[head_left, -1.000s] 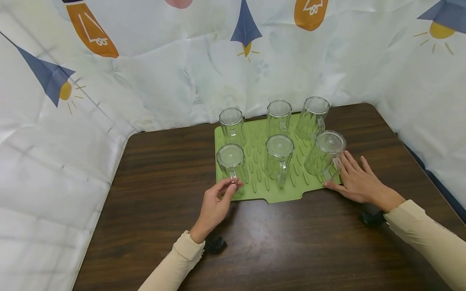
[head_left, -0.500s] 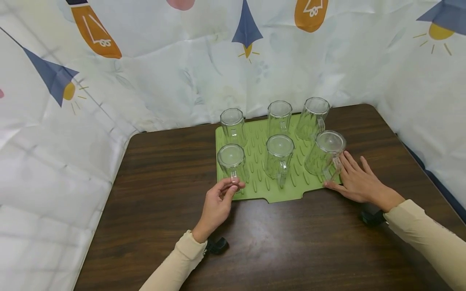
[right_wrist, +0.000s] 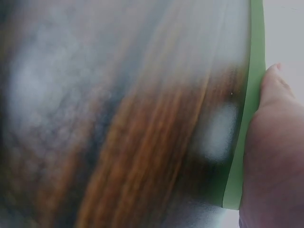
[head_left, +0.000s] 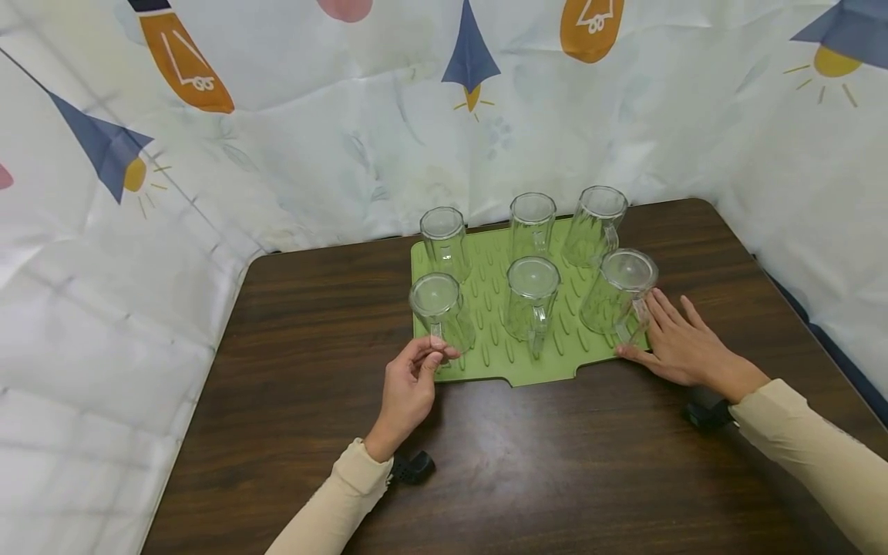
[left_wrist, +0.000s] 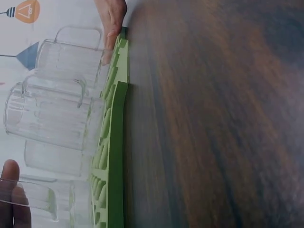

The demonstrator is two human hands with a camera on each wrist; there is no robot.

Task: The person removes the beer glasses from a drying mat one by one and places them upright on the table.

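Observation:
Several clear glass mugs stand upside down in two rows on a green drying mat. My left hand pinches the handle of the front-left glass mug, which leans slightly to the left. In the left wrist view, fingertips show at that mug's handle. With its fingers spread, my right hand rests on the mat's front-right corner, right beside the front-right glass mug. The right wrist view shows the right hand against the mat's green edge.
The front-middle glass mug is close to the right of the held one. Behind it, the back-left glass mug stands near the printed white curtain. The dark wooden table extends left and front of the mat.
The front-left mug's top has shifted a little to the left, tilting with my left hand as it moves slightly left. My right hand has stayed almost in place.

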